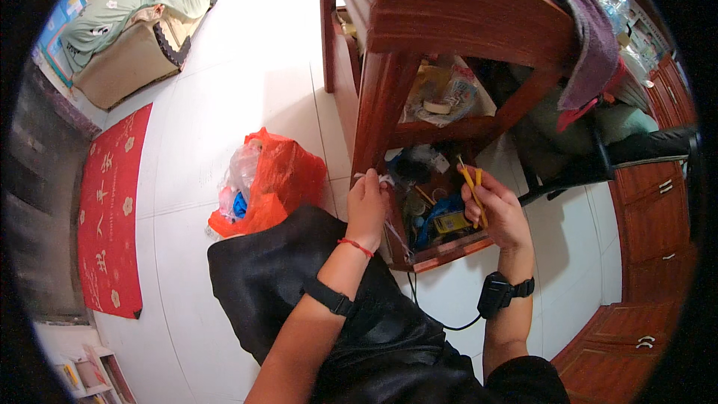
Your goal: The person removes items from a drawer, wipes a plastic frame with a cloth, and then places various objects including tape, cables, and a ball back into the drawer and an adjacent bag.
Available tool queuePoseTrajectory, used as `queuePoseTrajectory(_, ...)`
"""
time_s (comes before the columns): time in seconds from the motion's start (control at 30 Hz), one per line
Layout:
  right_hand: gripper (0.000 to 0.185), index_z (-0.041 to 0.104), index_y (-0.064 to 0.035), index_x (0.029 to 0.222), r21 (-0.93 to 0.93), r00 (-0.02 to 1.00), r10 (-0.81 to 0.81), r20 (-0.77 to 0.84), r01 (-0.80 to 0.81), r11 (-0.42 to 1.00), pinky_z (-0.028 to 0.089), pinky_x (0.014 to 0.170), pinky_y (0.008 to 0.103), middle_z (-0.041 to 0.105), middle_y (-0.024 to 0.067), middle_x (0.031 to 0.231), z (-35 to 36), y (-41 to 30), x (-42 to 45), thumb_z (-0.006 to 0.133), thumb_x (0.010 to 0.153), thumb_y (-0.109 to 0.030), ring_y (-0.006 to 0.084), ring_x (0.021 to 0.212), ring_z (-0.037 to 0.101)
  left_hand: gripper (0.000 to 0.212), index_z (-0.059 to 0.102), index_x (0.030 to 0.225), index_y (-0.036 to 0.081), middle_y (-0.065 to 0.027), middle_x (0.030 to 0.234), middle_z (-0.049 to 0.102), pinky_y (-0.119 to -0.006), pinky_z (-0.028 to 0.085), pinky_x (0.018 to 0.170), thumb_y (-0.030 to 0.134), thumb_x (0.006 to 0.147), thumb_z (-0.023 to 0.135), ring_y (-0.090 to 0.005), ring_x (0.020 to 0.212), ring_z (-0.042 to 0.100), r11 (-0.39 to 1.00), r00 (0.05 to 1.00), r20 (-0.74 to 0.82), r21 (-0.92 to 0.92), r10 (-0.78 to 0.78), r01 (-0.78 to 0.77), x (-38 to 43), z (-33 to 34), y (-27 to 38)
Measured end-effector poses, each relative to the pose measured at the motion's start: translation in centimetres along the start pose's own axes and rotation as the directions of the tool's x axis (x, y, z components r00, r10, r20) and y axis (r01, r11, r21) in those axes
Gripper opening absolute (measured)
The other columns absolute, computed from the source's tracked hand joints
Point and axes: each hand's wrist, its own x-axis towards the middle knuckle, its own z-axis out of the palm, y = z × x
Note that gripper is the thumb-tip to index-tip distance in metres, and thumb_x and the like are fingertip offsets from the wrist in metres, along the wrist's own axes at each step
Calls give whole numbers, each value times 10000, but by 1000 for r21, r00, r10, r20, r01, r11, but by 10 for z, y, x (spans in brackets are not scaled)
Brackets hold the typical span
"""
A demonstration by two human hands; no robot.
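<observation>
My left hand [367, 205] is closed on a bundle of white string [385, 179] beside the front post of a dark red wooden cabinet [387, 95]. A loose end of the string hangs down toward the cabinet's lower edge. In my right hand [496, 202] is a slim tool with yellow handles [474, 193], perhaps small scissors or pliers; its metal tip points up. It is in front of the open lower compartment, where a blue plastic bag [440, 213], a yellow packet [452, 223] and other small items lie. The compartment above holds a roll of tape [437, 106] on plastic packaging.
An orange plastic bag [291, 165] with wrappings stands on the tiled floor left of my knee. A purple towel [594, 39] hangs over the cabinet top. A black chair [583, 151] stands to the right, near wooden drawers [650, 207]. A black cable runs from my right wrist.
</observation>
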Motion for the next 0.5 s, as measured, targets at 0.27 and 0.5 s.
queuePoseTrajectory(0.27, 363, 412, 26, 1240, 453, 939, -97, -329, 247, 857, 446, 886, 304, 532, 138, 1104, -36, 0, 123, 475, 884, -9, 235, 1049, 525, 317, 482, 809, 86, 35, 568, 372, -244, 268, 437, 372, 940, 443, -86, 465, 324, 999, 998, 38, 26, -43, 42, 1, -1, -1)
queuePoseTrajectory(0.5, 341, 475, 12, 1221, -34, 893, -164, -420, 165, 986, 349, 992, 307, 485, 142, 1257, -25, 2, 160, 473, 889, -67, 218, 1196, 433, 312, 469, 793, 93, 31, 570, 370, -241, 261, 432, 370, 934, 457, -91, 464, 318, 994, 983, 150, 55, -104, 96, -5, 3, 6)
